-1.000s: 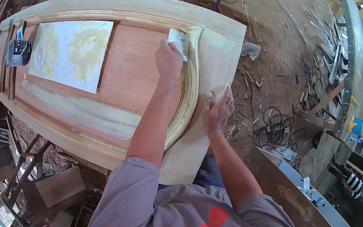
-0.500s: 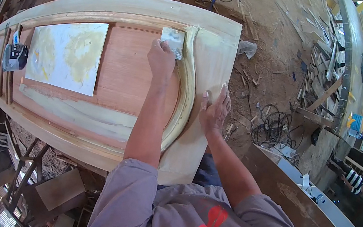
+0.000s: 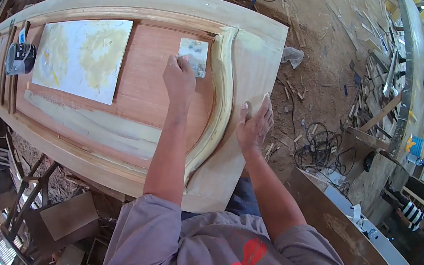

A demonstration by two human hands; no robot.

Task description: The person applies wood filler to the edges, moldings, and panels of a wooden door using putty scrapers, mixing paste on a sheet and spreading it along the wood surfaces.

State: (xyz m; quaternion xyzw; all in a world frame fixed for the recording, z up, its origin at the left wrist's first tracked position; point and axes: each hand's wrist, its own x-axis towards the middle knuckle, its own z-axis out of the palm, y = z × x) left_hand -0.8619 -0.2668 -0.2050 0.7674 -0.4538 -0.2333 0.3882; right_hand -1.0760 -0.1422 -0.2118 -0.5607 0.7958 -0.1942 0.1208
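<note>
In my left hand (image 3: 180,79) is a flat, stained scraper plate (image 3: 193,57), pinched at its lower left edge over the reddish panel of a wooden door (image 3: 254,67). A curved moulding (image 3: 222,87) coated in pale filler runs just right of the plate. My right hand (image 3: 254,127) rests at the door's right edge, thumb and fingers apart, holding nothing. To the left, a white board (image 3: 81,58) smeared with yellowish paste lies on the door. Beside its left end stands a dark can (image 3: 20,59).
Coiled black cable (image 3: 320,151) and a plastic bag (image 3: 292,57) lie on the dirt floor at the right. Wood scraps (image 3: 375,85) are piled beyond. A brown panel (image 3: 335,222) stands close to my right arm. Other people show at the far right.
The scraper plate in my left hand has moved left and slightly down, away from the curved moulding, and has tilted. My right hand stays by the door's edge.
</note>
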